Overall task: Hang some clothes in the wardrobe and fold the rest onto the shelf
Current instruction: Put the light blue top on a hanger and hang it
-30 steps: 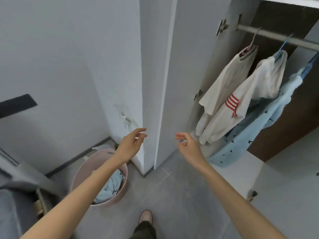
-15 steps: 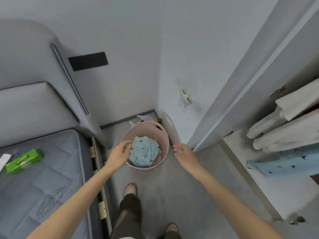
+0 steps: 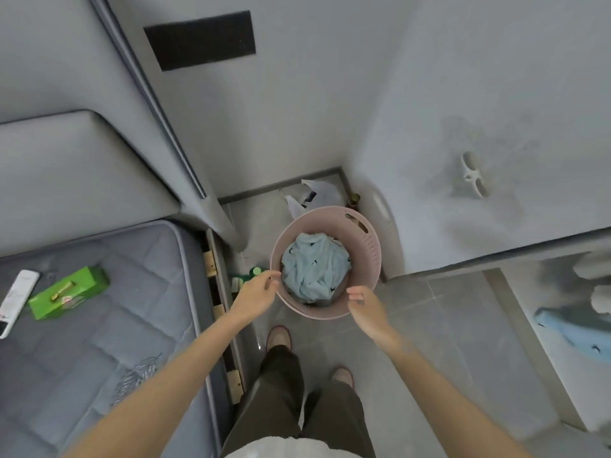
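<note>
The left hand point(image 3: 256, 294) and right hand point(image 3: 365, 304) hover loosely curled, empty, over the pink basket point(image 3: 373, 249). A blue garment point(image 3: 314, 269) lies inside, not yet sorted. The clothes point(image 3: 575, 328) at the right edge seem hung.

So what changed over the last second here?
The view swung down and left to the basket. Both hands came down: left hand at the near rim, grip unclear; right hand by the rim, holding nothing. The blue garment stayed in the basket.
</note>
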